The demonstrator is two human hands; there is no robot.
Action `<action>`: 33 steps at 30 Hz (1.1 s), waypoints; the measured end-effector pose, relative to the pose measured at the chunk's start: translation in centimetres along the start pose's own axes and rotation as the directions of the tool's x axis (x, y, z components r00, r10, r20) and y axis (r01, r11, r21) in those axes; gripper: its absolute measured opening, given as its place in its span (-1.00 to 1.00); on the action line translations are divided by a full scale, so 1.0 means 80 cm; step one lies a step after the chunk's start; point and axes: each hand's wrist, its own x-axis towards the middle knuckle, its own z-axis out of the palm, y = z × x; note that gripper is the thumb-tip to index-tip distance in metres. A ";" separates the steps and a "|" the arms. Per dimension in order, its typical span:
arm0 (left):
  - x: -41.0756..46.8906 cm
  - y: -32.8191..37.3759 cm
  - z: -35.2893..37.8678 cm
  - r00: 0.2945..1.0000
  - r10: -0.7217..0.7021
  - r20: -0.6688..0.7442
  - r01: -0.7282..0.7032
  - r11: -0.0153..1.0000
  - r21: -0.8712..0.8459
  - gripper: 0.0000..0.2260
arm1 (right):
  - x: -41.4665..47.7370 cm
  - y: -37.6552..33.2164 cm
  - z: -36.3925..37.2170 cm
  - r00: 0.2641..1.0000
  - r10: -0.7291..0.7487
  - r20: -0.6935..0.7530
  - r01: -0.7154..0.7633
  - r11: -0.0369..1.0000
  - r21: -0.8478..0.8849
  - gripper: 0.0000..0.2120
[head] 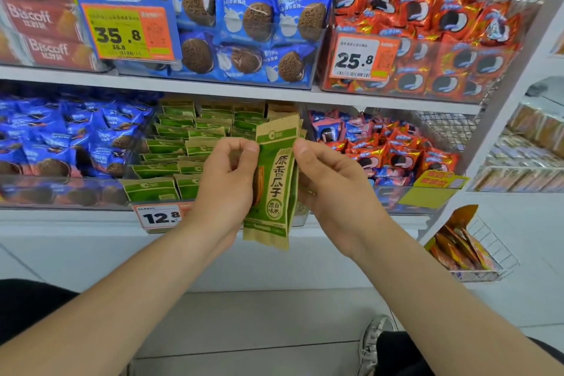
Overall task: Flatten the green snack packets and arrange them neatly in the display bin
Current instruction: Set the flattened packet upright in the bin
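Green-and-tan packet [274,180]; blue [244,24] and orange-red wrappers [427,18] above.

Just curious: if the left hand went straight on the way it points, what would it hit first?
Probably the rows of green packets right behind the left hand, though depth is hard to judge.

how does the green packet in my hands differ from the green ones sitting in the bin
The held packet stands upright with its whole front showing; the packets in the bin overlap in rows, so mostly their top bands show. The held packet is pinched at its upper edges by the left hand and right hand, in front of the shelf; the packets in the bin rest untouched. Both share the green and tan design.
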 end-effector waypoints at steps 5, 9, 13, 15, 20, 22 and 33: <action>-0.002 0.003 -0.001 0.999 0.002 0.050 -0.003 1.000 0.025 -0.79 | 0.004 0.003 0.000 0.992 0.104 0.077 -0.117 0.974 0.195 -0.64; -0.008 0.007 -0.007 0.988 -0.011 0.157 0.009 1.000 0.016 -0.73 | 0.004 0.002 -0.003 0.998 0.058 -0.034 -0.059 0.998 -0.016 -0.78; -0.013 0.013 -0.009 0.970 0.080 0.231 -0.116 0.983 0.145 -0.68 | 0.005 -0.002 0.000 0.982 -0.155 -0.110 0.107 0.930 -0.351 -0.83; -0.013 0.011 -0.010 0.964 0.116 0.238 -0.160 0.971 0.175 -0.77 | 0.006 -0.003 0.002 0.987 -0.118 -0.111 0.071 0.932 -0.355 -0.84; -0.013 0.007 -0.013 0.942 0.148 0.300 -0.213 0.957 0.196 -0.75 | 0.009 -0.001 0.004 0.989 0.024 -0.145 -0.053 0.978 -0.200 -0.82; -0.012 0.008 -0.013 0.934 0.161 0.319 -0.235 0.949 0.209 -0.76 | 0.011 0.000 0.003 0.989 0.042 -0.141 -0.064 0.986 -0.157 -0.80; 0.002 0.012 -0.020 0.930 0.257 0.263 -0.325 0.910 0.259 -0.80 | 0.010 -0.005 0.003 0.993 -0.115 0.000 0.105 0.912 -0.395 -0.95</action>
